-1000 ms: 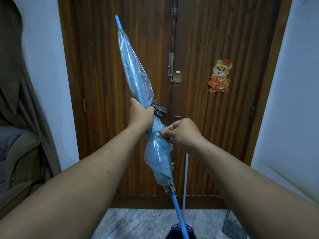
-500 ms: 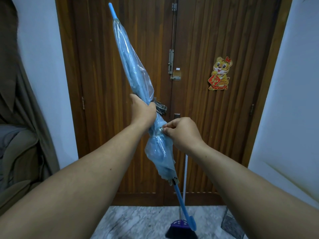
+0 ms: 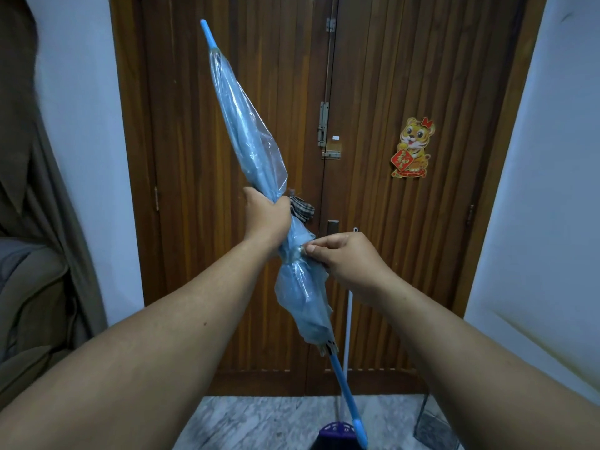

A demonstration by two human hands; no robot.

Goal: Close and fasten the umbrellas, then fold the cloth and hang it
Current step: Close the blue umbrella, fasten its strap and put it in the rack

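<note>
Wooden door [image 3: 389, 222] blocks ahead; side walls [image 3: 552, 190] hem in.

Both bare forearms reach forward from the lower corners of the frame and meet near its middle. The left hand [image 3: 267, 216] sits higher, fist wrapped tight around the umbrella [image 3: 253, 151], knuckles away from the camera. The right hand [image 3: 344, 258] sits just below and right of it, thumb and forefinger pinched together against the umbrella's gathered waist, the other fingers curled.

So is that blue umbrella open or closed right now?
Closed. The blue umbrella has its canopy gathered along the shaft, cinched where the right hand pinches it; the left hand grips above.
</note>
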